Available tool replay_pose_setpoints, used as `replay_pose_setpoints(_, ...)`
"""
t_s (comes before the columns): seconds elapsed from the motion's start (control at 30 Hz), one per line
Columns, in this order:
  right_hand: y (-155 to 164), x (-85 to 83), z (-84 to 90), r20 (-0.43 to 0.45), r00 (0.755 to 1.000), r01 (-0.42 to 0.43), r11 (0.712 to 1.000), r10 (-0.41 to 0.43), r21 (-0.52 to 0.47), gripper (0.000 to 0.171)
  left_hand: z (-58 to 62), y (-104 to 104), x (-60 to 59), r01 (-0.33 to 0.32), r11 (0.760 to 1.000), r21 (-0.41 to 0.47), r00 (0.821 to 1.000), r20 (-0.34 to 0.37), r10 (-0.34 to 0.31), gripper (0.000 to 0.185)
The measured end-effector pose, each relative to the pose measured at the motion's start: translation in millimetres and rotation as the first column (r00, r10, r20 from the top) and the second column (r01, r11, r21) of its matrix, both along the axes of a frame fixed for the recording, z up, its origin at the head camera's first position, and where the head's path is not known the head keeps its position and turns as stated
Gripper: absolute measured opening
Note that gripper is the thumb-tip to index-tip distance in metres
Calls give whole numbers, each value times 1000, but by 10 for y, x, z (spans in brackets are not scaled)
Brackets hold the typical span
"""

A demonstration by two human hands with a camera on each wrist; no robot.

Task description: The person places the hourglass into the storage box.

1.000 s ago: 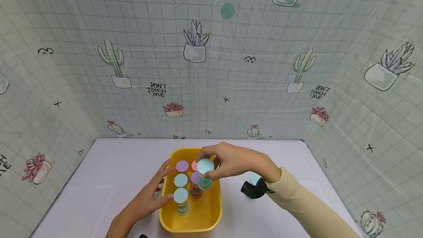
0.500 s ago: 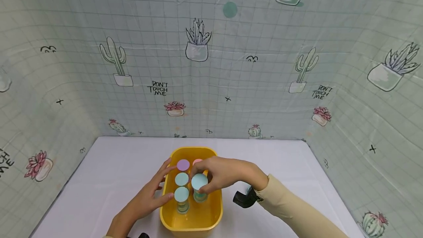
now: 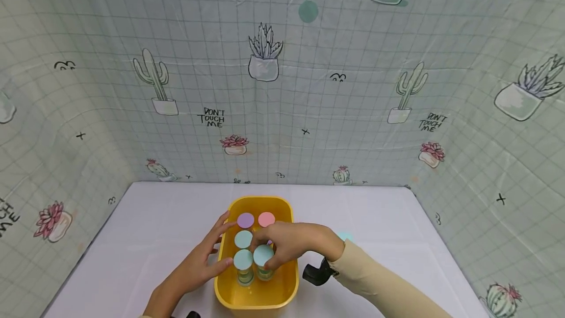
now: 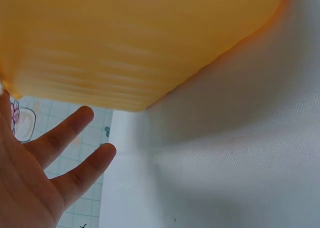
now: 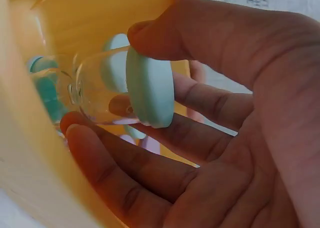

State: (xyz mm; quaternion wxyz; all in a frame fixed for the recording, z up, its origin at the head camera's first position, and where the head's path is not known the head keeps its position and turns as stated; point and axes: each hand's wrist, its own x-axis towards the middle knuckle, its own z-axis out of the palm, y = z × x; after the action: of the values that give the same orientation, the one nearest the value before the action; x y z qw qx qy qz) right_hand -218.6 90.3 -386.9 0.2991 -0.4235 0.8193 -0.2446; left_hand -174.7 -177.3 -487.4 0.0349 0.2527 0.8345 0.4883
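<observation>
Cactus-print sheeting backs the white desk (image 3: 154,229). My right hand (image 3: 293,242) pinches the clear glass jar with a mint lid (image 3: 263,256) inside the yellow plastic tub (image 3: 260,303); my left hand (image 3: 194,266), fingers spread, steadies the tub's left wall. I'd lower the jar upright before loosening my fingers.

Five jars (image 3: 244,239) stand in the tub (image 3: 282,286) on the table (image 3: 375,220).

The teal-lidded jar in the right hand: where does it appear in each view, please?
Head: the teal-lidded jar stands low at centre, inside the yellow tub, under the right hand.
Left wrist: not in it; only the tub's outer wall.
Right wrist: centre left, lid towards the camera, fingers round it.
Shared landmark: the yellow tub.
</observation>
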Motion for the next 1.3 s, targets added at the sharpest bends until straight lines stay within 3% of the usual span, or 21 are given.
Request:
replay_pose_setpoints(0.4, -51, 1, -102, -95, 996, 9, 995, 0, 101, 31, -17, 11, 4, 2, 1000, 13, 1000, 14, -2, 69)
replay_pose_setpoints(0.87, -64, 16, -140, -125, 992, 1, 994, 12, 106, 31, -33, 1, 24, -18, 1000, 3, 1000, 19, 18, 69)
replay_pose_setpoints(1.3, -82, -6, -164, -193, 978, -63, 991, 86, 119, 30, 0, -3, 3, -16, 1000, 3, 1000, 14, 16, 68)
